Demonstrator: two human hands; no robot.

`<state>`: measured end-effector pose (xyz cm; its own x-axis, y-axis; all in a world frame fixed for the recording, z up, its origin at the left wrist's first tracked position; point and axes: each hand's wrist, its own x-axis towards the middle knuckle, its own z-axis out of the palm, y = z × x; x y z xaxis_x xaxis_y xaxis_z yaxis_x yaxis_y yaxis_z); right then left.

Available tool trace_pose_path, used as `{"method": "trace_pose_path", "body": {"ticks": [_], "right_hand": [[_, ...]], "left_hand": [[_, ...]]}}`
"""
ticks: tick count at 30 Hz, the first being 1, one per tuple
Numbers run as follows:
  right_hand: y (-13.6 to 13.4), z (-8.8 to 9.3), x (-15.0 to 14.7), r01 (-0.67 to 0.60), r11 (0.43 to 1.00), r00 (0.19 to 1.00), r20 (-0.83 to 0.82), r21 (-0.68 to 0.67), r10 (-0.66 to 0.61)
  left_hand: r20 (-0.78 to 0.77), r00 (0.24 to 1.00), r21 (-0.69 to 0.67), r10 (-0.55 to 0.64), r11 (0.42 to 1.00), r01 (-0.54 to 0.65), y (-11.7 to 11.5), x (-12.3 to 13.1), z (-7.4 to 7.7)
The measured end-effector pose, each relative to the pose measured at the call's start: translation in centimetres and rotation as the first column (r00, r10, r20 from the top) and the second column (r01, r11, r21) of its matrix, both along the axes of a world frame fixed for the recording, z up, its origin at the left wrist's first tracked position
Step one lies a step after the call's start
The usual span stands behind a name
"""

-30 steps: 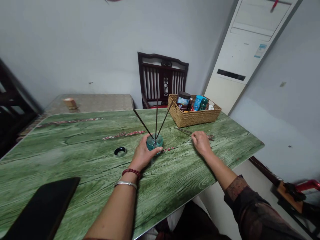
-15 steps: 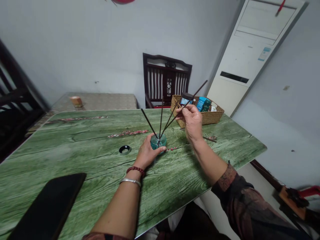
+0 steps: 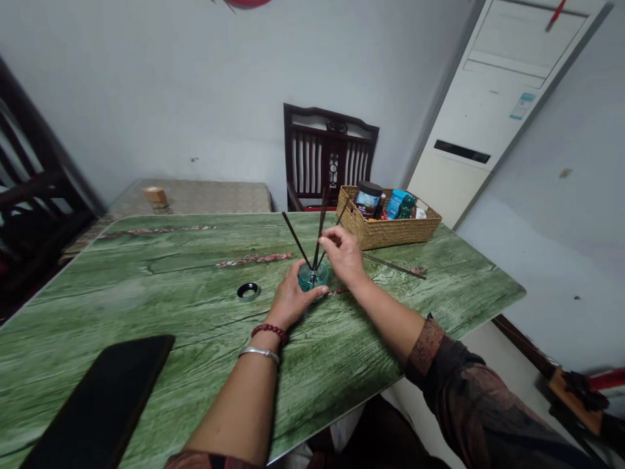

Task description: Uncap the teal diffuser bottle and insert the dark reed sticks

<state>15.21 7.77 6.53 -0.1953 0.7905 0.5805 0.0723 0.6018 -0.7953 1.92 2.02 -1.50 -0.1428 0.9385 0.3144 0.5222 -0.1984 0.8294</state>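
Note:
My left hand (image 3: 291,296) is wrapped round a small teal glass reed diffuser bottle (image 3: 306,279) standing upright on the table. Dark thin reed sticks (image 3: 295,236) fan out of its neck. Just above the bottle, my right hand (image 3: 344,255) pinches a reed stick (image 3: 320,229) that stands nearly upright in the neck; part of it is hidden by the fingers. To the left of the bottle lies a black ring-shaped cap (image 3: 249,291). Another dark stick (image 3: 398,267) rests flat on the table, beyond my right forearm.
The green wood-patterned table (image 3: 195,312) has a wicker basket (image 3: 400,232) of jars and packets at the back right. A large black flat object (image 3: 102,404) lies front left. Behind are a dark wooden chair (image 3: 332,156) and a side table (image 3: 215,195) with a small orange box (image 3: 155,197).
My right hand has moved left and closer to the bottle, bringing its slanted reed stick nearly upright among the others. My left hand stays on the bottle.

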Motion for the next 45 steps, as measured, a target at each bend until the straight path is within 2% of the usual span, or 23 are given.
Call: {"method": "trace_pose_path", "body": {"ticks": [4,7,9,12,14,17,21,25,31,36,38,40,42,45], "right_hand": [[-0.6,-0.3,2.5,0.133,0.982,0.98,0.13,0.138,-0.151],[0.5,-1.3,7.1,0.257,0.942,0.923,0.235,0.217,-0.306],[2.0,-2.8,10.9,0.371,0.891,0.83,0.338,0.262,-0.444],[3.9,-5.7,16.0,0.521,0.806,0.6,0.552,0.28,-0.579],[4.6,-7.4,18.0,0.564,0.78,0.478,0.662,0.273,-0.577],[4.8,-9.0,18.8,0.569,0.776,0.363,0.762,0.274,-0.536],[4.6,-9.3,18.2,0.526,0.791,0.275,0.818,0.312,-0.506],[4.3,-9.2,18.1,0.507,0.803,0.236,0.845,0.314,-0.479],[3.6,-8.7,18.0,0.477,0.81,0.25,0.831,0.341,-0.497],[3.4,-8.7,17.8,0.463,0.816,0.229,0.843,0.346,-0.487],[3.4,-8.6,17.7,0.433,0.824,0.263,0.824,0.364,-0.502],[3.5,-8.1,17.4,0.408,0.837,0.365,0.775,0.365,-0.516],[3.5,-7.0,16.8,0.406,0.853,0.535,0.672,0.327,-0.513],[3.3,-4.6,15.3,0.395,0.901,0.799,0.416,0.18,-0.434]], "left_hand": [[0.002,1.0,0.003,0.006,1.0,-0.006,0.1,-0.1,-0.1],[0.003,1.0,-0.012,0.004,1.0,-0.004,0.1,-0.1,-0.2],[-0.001,1.0,-0.015,0.001,1.0,-0.001,0.1,-0.1,-0.1],[-0.02,1.0,-0.031,0.023,0.999,-0.024,0.1,-0.1,0.0],[-0.034,0.999,-0.048,0.042,0.998,-0.043,0.1,-0.1,0.0],[-0.031,0.999,-0.054,0.032,0.998,-0.034,0.1,-0.1,0.1],[-0.035,0.999,-0.052,0.027,0.998,-0.029,0.1,-0.2,0.1],[-0.043,0.998,-0.038,0.035,0.999,-0.037,0.1,-0.2,0.1],[-0.038,0.999,-0.04,0.027,0.999,-0.029,0.1,-0.2,-0.1],[-0.023,0.999,-0.023,0.027,0.999,-0.028,0.2,-0.2,-0.2],[-0.016,1.0,-0.023,0.02,1.0,-0.021,0.2,-0.2,-0.2],[-0.006,1.0,-0.023,0.014,1.0,-0.014,0.2,-0.2,-0.3],[-0.001,1.0,-0.03,0.015,0.999,-0.015,0.2,-0.2,-0.3],[-0.001,1.0,-0.045,0.019,0.999,-0.019,0.2,-0.2,-0.3]]}}
